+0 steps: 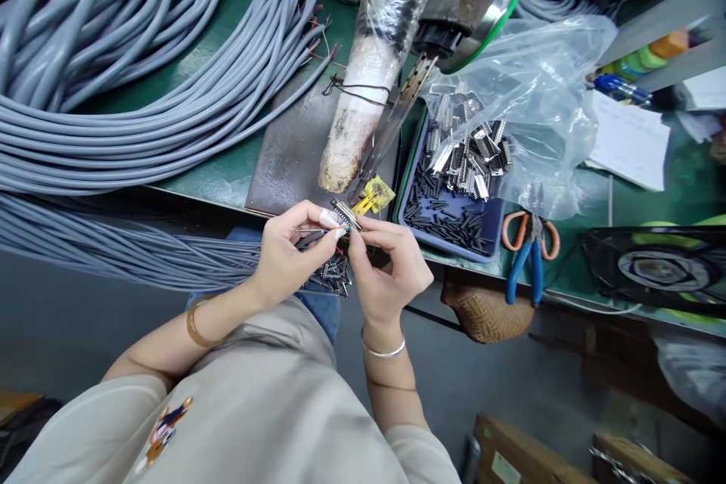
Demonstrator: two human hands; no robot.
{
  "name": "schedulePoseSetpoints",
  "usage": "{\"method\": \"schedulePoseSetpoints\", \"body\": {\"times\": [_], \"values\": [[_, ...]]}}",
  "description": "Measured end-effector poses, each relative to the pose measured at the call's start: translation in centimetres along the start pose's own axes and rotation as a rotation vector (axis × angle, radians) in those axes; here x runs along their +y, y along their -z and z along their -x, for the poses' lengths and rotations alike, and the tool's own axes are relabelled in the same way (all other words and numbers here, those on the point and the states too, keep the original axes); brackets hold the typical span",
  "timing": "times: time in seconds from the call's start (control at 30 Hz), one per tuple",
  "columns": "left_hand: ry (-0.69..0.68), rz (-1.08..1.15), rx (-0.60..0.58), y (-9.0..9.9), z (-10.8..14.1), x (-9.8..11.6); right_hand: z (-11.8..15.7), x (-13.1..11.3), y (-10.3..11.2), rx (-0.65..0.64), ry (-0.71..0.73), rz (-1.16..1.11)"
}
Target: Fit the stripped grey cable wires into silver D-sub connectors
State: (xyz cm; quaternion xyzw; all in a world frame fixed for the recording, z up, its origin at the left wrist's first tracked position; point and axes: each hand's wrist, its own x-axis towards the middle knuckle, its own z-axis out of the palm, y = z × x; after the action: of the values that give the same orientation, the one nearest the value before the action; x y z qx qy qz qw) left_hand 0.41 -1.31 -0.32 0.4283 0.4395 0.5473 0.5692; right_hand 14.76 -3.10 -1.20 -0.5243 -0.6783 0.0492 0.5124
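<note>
Near the bench's front edge my left hand pinches the stripped end of a grey cable, with thin coloured wires showing at its fingertips. Against it, my right hand holds one end of a small metal connector with a row of pins. The wires meet the connector between both hands; the exact contact is too small to tell. Just beyond the connector lies a yellow piece on a dark plate. Below the hands, several finished-looking cable ends with connectors hang in a cluster.
Grey cable bundles cover the left. A wrapped duct and metal tool point toward the hands. Right are a blue tray of connectors and black sleeves, a plastic bag, pliers, paper and a fan.
</note>
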Motion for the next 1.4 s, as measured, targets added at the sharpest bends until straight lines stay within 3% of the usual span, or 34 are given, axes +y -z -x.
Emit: {"method": "schedulePoseSetpoints", "body": {"times": [0.13, 0.33, 0.63, 0.77, 1.07, 1.4], "values": [[0.120, 0.105, -0.030, 0.3, -0.5, 0.0, 0.1, 0.0, -0.1, 0.024, -0.141, -0.092], [0.409, 0.381, -0.183, 1.4, -1.5, 0.5, 0.3, -0.1, 0.4, -0.014, -0.085, -0.084], [0.454, 0.423, -0.180, 1.5, -1.4, 0.8, 0.4, -0.3, 0.6, -0.022, 0.009, 0.017], [0.357, 0.307, -0.120, 1.3, -1.0, 0.4, 0.3, -0.2, 0.5, 0.000, 0.081, 0.111], [-0.058, -0.004, 0.101, -0.3, -0.9, -0.2, -0.4, 0.0, -0.1, -0.012, 0.087, 0.044], [-0.296, -0.176, 0.148, -1.1, -1.4, -0.6, -1.0, 0.2, -0.1, 0.010, 0.063, 0.047]]}}
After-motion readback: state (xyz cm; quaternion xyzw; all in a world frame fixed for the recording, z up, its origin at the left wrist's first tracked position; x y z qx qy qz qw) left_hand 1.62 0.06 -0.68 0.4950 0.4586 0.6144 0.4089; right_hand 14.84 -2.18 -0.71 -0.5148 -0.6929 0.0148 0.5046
